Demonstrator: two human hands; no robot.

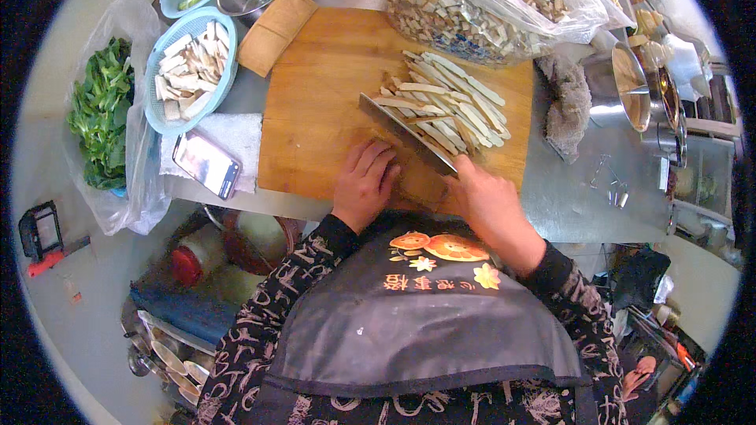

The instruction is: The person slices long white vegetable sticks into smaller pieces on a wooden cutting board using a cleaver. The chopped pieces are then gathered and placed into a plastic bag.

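My right hand (481, 192) grips a cleaver (410, 136), its wide blade slanting to the upper left over the wooden cutting board (319, 82). Just beyond the blade lies a pile of long pale strips with brownish edges (466, 106), perhaps sliced mushroom; some touch or pass behind the blade. My left hand (365, 180) rests on the near part of the board, left of the cleaver, fingers slightly curled and palm down. Whether anything is under its fingers cannot be seen. The cleaver's handle is hidden in my right hand.
Left of the board are a blue basket of cut pieces (233, 53), a phone (207, 165) on a cloth and a bag of leafy greens (103, 118). A clear bag of diced pieces (460, 18) overlaps the far edge. A grey rag (564, 106) and metal pots (608, 91) stand right.
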